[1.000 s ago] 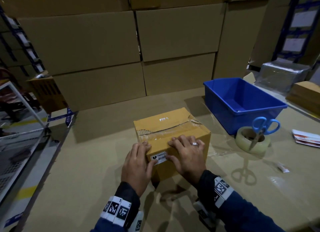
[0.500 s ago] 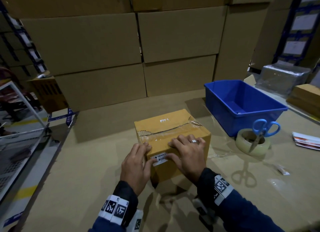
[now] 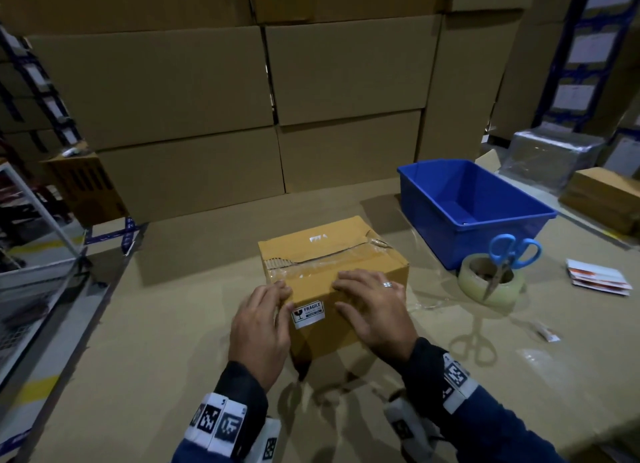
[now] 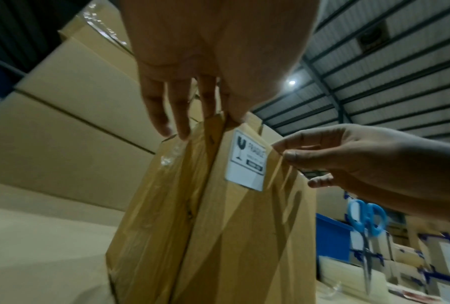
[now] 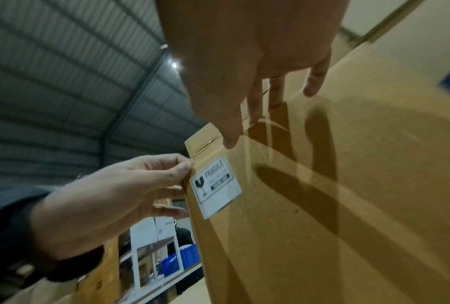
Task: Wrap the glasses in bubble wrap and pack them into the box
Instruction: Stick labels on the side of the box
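Here the left hand (image 3: 259, 327) and right hand (image 3: 375, 312) lay with fingers nearly straight on the closed box's (image 3: 346, 251) near top edge, either side of its fragile label (image 3: 308, 314), mid-desk; tape roll (image 3: 490, 284), scissors (image 3: 509, 254) and blue bin (image 3: 464, 234) stood farther right.

Dim warehouse packing station
Stacked cartons (image 3: 180, 81) wall the cardboard-covered table (image 3: 156, 341); corrugated metal roof (image 4: 400, 67) carries 1 lamp (image 4: 292, 82).
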Available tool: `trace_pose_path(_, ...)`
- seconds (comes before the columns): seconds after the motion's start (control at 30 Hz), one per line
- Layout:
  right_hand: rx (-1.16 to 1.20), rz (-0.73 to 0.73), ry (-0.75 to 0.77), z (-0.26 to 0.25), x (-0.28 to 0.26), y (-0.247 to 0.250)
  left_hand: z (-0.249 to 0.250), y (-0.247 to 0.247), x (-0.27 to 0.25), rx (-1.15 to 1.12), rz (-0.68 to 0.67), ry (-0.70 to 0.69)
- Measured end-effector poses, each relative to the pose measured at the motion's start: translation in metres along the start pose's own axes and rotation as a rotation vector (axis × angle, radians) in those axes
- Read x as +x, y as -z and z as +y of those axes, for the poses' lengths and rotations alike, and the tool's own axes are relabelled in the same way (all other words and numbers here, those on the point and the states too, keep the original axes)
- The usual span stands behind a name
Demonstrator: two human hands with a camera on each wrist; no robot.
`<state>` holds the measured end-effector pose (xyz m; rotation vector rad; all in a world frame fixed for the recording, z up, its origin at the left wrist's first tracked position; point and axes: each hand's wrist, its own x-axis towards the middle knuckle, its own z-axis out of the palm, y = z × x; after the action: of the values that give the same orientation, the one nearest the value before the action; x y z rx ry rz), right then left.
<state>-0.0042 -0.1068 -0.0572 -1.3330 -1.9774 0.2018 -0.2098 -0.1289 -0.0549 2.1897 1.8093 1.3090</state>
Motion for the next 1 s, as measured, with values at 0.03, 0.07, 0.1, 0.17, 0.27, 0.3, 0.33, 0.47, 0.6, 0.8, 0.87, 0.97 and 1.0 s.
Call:
trace_pose_path(0.03, 0.030, 0.034, -0.002, 0.005, -0.005, 0.005, 0.006, 0.001, -0.001, 0.034, 0.026, 0.014)
trace_pose_path(0.07, 0.055, 0.076, -0.009, 0.010, -0.010, 0.011, 0.014, 0.000, -0.003, 0.039, 0.048, 0.012)
trace_pose_path(0.1, 0.075, 0.120, -0.017, 0.016, -0.015, 0.017, 0.023, -0.001, -0.004, 0.018, 0.055, -0.002)
trace_pose_path(0.17, 0.081, 0.206, -0.020, 0.030, -0.025, 0.031, 0.043, -0.008, -0.005, -0.034, 0.023, -0.051)
trace_pose_path(0.27, 0.016, 0.288, -0.023, 0.051, -0.045, 0.054, 0.079, -0.024, -0.006, -0.010, 0.033, -0.106)
trace_pose_path(0.3, 0.005, 0.291, -0.044, 0.061, -0.054, 0.062, 0.091, -0.029, -0.006, -0.005, 0.036, -0.126)
trace_pose_path(0.33, 0.001, 0.295, -0.079, 0.071, -0.062, 0.070, 0.102, -0.035, -0.005, -0.025, 0.019, -0.160)
trace_pose_path(0.47, -0.016, 0.305, -0.328, 0.117, -0.093, 0.106, 0.138, -0.072, -0.001, -0.276, -0.240, -0.254)
trace_pose_path(0.6, -0.120, 0.157, -0.635, 0.169, -0.111, 0.142, 0.176, -0.135, 0.000, -0.399, -0.472, -0.254)
trace_pose_path(0.8, -0.228, -0.002, -0.817, 0.238, -0.124, 0.171, 0.238, -0.231, 0.008, -0.251, -0.822, -0.128)
trace_pose_path(0.87, -0.240, -0.062, -0.826, 0.253, -0.124, 0.174, 0.251, -0.259, 0.009, -0.174, -0.901, -0.084)
trace_pose_path(0.97, -0.246, -0.139, -0.812, 0.266, -0.120, 0.174, 0.264, -0.286, 0.009, -0.117, -0.994, 0.007)
trace_pose_path(1.0, -0.242, -0.155, -0.796, 0.269, -0.119, 0.174, 0.268, -0.293, 0.008, -0.115, -1.011, 0.034)
